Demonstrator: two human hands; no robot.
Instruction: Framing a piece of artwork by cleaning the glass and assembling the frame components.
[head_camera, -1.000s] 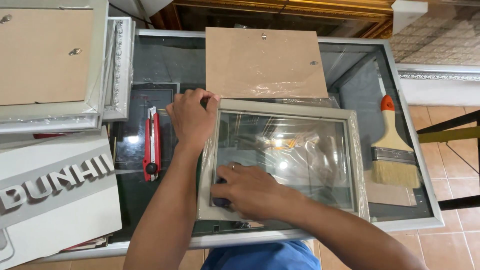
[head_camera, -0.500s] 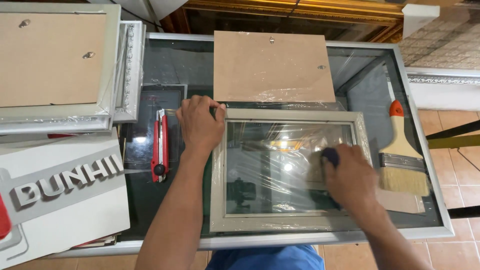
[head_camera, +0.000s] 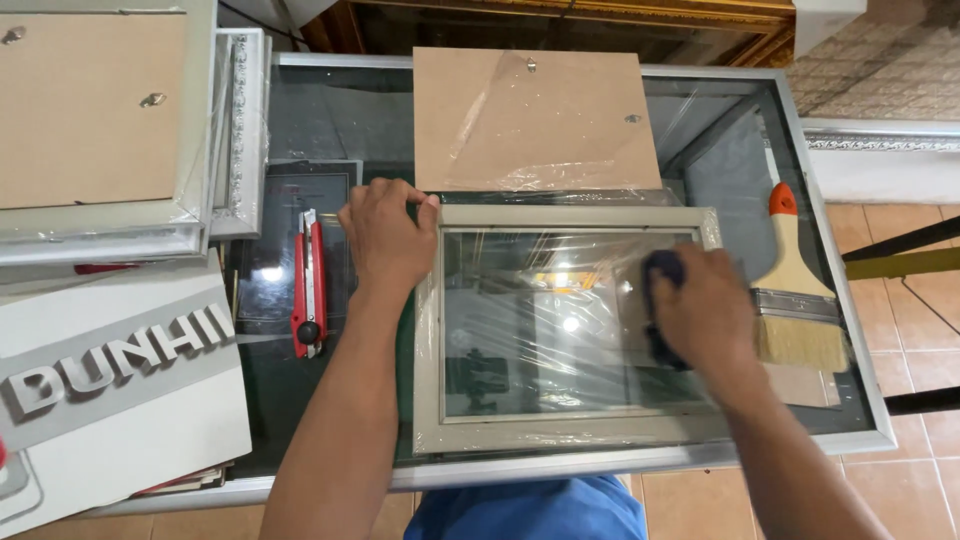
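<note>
right hand (head_camera: 700, 305) with dark cloth (head_camera: 662, 270) swept from frame's (head_camera: 570, 436) lower left to right edge

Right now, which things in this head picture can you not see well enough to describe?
- The dark pad under the right hand: the fingers cover most of it, so its kind is unclear.
- The frame: its right side lies hidden under that hand and forearm.
- The left hand covers the frame's top left corner.
- The glass: glare and plastic wrap blur what lies below.
- The white box: cut off by the left edge.
</note>
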